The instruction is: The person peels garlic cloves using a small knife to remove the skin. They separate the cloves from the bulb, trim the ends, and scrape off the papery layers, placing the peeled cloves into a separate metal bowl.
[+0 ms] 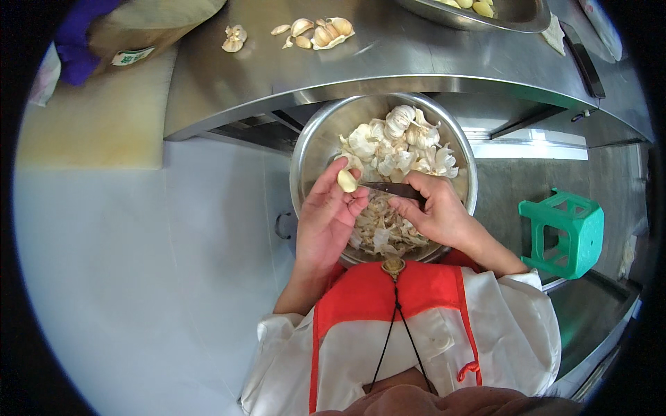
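Between the fingertips of my left hand [329,216] is a peeled, pale yellow garlic clove [347,181]. My right hand [438,207] grips the dark handle of a small knife [391,189], whose tip points left towards the clove. Both hands are above a large stainless steel bowl [470,156]. White garlic bulbs [399,120] lie in its far part, and loose papery garlic skins [387,231] fill the near part. Unpeeled garlic cloves [327,34] and a small piece of a bulb [234,38] lie on the steel counter beyond.
The steel counter edge [364,85] curves beyond the bowl. A metal tray [530,15] with peeled cloves stands on it, near a dark-handled tool [583,61]. At left is a cutting board [93,130] under a bag [140,31]. A green plastic stool [585,239] is at right.
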The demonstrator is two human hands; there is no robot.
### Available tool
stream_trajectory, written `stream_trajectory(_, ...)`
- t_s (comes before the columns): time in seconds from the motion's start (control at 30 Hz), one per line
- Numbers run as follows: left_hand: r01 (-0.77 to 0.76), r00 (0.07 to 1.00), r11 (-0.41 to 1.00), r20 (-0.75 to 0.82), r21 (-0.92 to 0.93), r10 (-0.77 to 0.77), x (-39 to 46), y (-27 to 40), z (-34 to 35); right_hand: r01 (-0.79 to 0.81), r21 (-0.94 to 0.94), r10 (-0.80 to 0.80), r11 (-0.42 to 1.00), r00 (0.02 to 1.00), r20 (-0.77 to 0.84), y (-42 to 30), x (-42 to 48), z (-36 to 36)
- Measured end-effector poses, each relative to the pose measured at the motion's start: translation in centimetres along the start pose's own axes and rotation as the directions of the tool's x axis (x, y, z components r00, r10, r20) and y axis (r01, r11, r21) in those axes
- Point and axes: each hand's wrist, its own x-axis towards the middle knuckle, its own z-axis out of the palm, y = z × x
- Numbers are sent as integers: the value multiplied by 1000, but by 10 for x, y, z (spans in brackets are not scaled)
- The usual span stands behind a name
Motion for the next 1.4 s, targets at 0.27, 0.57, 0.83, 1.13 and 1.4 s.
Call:
stream_trajectory(0.27, 2, 993, 999, 120, 42, -7, -3, 3, -3, -46, 147, 48, 988, 999, -5, -4, 1, 0)
stream_trajectory(0.57, -10, 985, 998, 170, -69, 21, -1, 5, -4, -33, 175, 30, 984, 999, 23, -7, 0, -2)
stream_trajectory(0.83, -25, 1000, 988, 20, 155, 22, -10, 1, 5, -24, 219, 28, 975, 999, -18, -9, 0, 0)
stream_trajectory(1.13, -12, 1000, 911, 26, 412, 1, -14, 5, 18, 52, 55, -51, 997, 999, -4, -10, 1, -5)
stream_trajectory(1.4, -51, 999, 793, 30, 607, 42, -19, 6, 27, 243, -45, -246, 969, 966, -84, -11, 4, 2)
